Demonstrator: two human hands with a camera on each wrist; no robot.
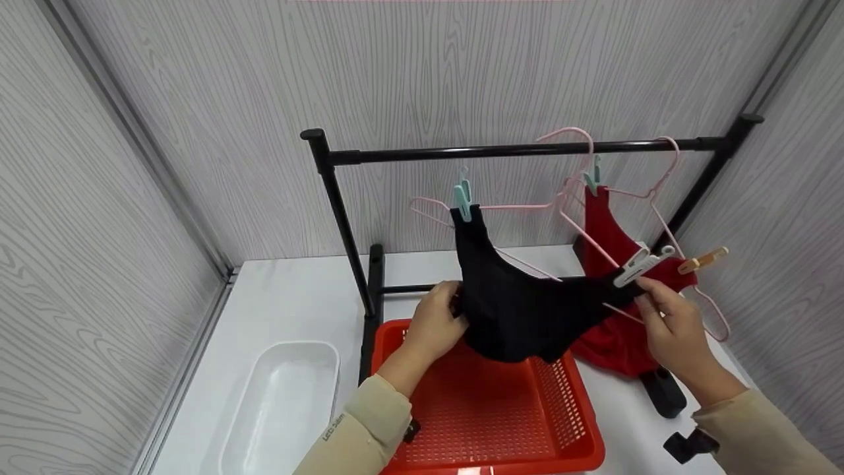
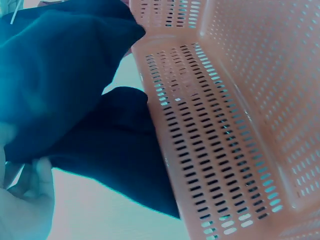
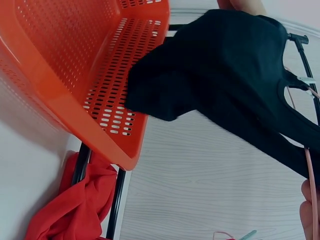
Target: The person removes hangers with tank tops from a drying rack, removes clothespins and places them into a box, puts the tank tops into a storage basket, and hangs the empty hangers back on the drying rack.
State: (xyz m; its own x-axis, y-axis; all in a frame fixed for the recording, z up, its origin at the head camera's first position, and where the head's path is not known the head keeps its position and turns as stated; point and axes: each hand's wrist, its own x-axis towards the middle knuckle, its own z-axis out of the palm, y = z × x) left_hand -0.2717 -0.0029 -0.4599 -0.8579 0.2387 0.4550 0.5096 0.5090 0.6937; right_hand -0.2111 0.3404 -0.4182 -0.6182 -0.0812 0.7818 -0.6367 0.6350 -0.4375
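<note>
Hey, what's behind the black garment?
Behind the black garment, from the head camera, the red garment and basket partly show. Part of each is covered, so I can't tell what's there.

The left hand (image 1: 435,321) and right hand (image 1: 677,330) are held forward, well apart (fingers (image 1: 663,294) bent, pinching).

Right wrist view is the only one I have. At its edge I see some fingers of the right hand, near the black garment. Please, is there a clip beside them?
Observer: Yes, a white clip grips the strap of the black garment, close to the right hand.
Operator: Thank you. Does something stand beside the basket?
Observer: A white tray, on its left in the head view.
Operator: And which clip of the red garment do I miss?
Observer: An orange clip, on one strap.
</note>
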